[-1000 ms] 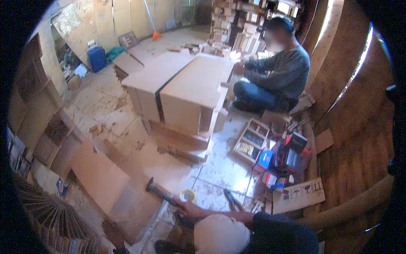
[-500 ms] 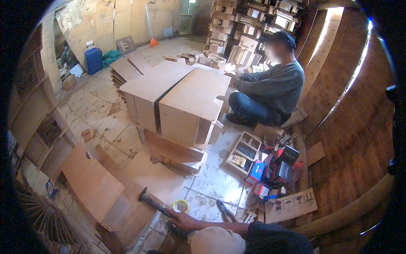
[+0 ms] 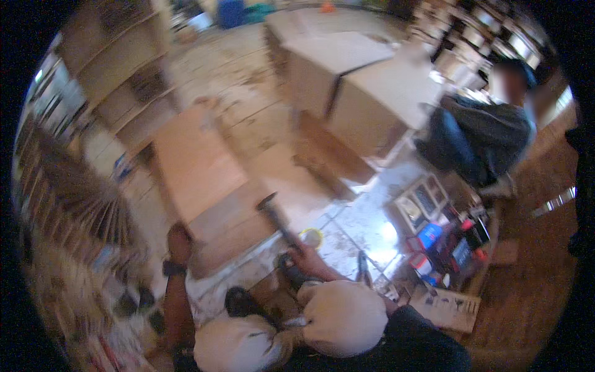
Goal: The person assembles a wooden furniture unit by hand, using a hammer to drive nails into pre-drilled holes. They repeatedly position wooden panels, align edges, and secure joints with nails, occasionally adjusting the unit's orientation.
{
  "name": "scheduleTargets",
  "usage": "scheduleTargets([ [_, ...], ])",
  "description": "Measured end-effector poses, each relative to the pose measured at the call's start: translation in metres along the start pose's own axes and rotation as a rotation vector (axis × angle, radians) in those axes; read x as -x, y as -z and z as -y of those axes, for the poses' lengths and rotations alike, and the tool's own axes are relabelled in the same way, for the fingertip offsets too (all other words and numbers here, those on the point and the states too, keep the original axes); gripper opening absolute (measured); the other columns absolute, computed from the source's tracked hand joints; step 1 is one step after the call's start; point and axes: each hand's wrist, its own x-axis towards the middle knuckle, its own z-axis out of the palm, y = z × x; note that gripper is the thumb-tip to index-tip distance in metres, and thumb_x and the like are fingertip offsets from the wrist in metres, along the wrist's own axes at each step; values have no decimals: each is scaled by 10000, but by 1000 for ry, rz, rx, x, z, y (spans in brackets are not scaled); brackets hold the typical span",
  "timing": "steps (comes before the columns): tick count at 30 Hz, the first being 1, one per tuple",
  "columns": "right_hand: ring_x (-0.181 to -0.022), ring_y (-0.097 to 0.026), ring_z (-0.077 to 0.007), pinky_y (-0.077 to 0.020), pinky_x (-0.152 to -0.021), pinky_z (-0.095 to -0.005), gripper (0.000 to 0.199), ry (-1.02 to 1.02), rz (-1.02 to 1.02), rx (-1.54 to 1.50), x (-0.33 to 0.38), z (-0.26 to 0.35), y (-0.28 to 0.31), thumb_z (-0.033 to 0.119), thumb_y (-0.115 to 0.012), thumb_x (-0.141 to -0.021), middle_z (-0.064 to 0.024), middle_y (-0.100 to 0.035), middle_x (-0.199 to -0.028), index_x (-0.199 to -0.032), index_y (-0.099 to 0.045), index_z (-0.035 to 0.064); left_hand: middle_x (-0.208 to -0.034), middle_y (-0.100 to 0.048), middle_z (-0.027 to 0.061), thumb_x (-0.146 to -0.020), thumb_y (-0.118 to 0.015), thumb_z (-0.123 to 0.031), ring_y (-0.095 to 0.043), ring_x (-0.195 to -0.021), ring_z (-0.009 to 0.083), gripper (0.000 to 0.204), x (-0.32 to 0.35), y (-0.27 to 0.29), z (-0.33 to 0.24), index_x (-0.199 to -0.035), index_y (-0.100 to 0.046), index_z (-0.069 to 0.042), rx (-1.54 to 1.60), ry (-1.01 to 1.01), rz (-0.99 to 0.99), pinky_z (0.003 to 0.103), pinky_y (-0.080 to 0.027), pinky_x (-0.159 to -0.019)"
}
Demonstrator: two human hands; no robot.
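Your right hand (image 3: 302,257) is closed round the handle of a long, dark-headed hammer (image 3: 273,214), its head pointing away from you over the brown wooden surface; your left hand (image 3: 180,240) is beside the near left edge of a flat, orange-brown rectangular wooden panel (image 3: 199,162), though blur means you cannot tell whether its fingers are open or gripping; the panel lies ahead and to your left; a round, yellow-rimmed container (image 3: 312,237) sits just beside the hammer's handle on the pale tiled floor (image 3: 338,239), with dark-jawed pliers (image 3: 362,268) to its right.
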Motion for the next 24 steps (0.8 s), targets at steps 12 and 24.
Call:
scheduleTargets([
  [12, -433, -417, -86, -343, -377, -263, 447, 179, -53, -61, -3, 3, 2, 155, -468, -976, -8, -479, -623, -1406, -360, 94, -951, -621, 182, -864, -467, -110, -571, -938, 360, 199, 3, 4, -12, -947, -625, -23, -41, 83, 41, 436, -471, -840],
  [24, -480, -463, -82, -373, -403, -241, 446, 214, -48, -55, -10, -18, 0, 150, -474, -976, -3, -501, -655, -1403, -356, 98, -942, -622, 182, -830, -596, -213, -607, -904, 364, 209, -10, 11, -19, -956, -638, -52, 8, 249, 65, 441, -496, -795],
])
